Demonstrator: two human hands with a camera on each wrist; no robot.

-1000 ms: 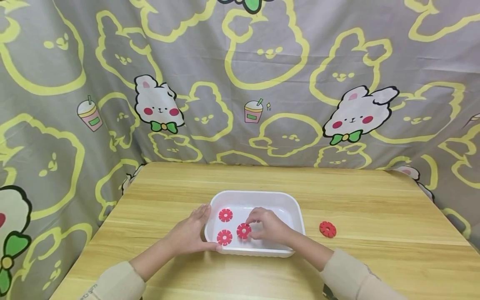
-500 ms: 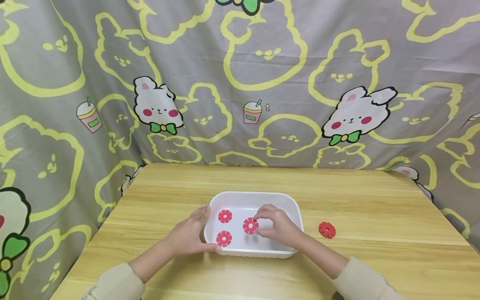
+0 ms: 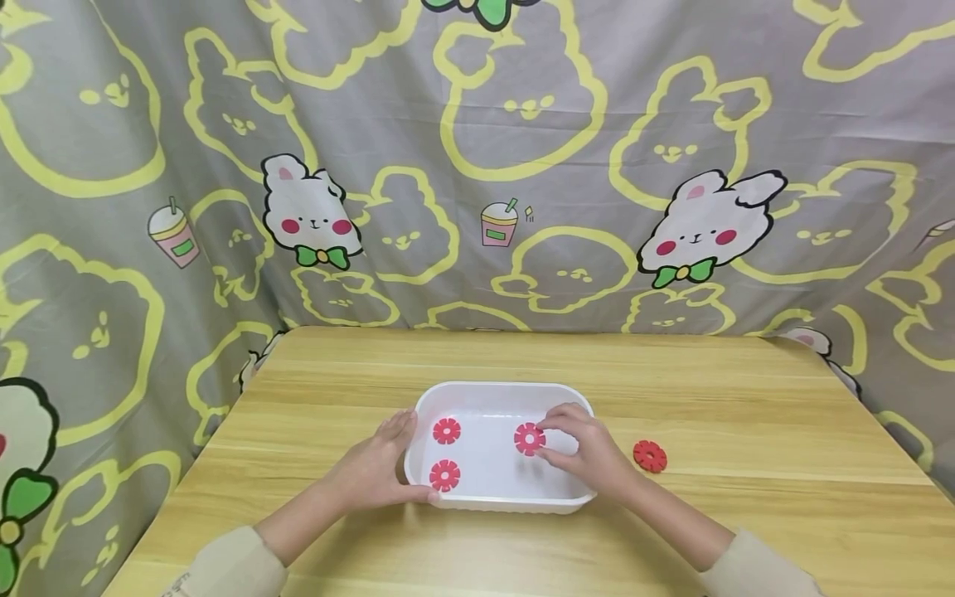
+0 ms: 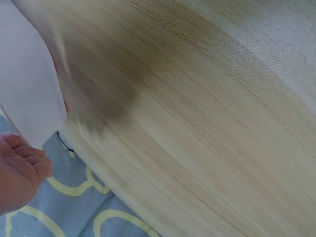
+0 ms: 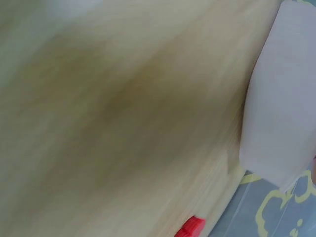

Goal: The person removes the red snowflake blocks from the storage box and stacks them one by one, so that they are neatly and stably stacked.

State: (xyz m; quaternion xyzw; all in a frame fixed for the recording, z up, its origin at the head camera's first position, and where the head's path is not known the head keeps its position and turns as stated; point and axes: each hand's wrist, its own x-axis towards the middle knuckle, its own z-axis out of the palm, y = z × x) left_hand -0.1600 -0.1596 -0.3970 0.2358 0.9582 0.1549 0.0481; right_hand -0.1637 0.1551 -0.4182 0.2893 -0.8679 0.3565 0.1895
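A white plastic box (image 3: 477, 502) sits on the table in the head view. My left hand (image 3: 373, 468) grips its left end, thumb at the front corner and fingers along the outer wall. Two red notched discs, the back one (image 3: 438, 432) and the front one (image 3: 436, 477), lie inside at the left. Between thumb and fingertips, my right hand (image 3: 589, 448) pinches a third red notched disc (image 3: 521, 435) over the right half of the box. Whether this disc touches the bottom I cannot tell.
On the wooden table (image 3: 731, 514), right of the box, lies another red notched piece (image 3: 642, 453); its edge looks layered in the right wrist view. A patterned grey curtain (image 3: 418, 124) hangs behind and beside the table.
My right hand has moved right with the pinched disc, from beside the two left discs into the right half of the box. The left hand keeps its hold.
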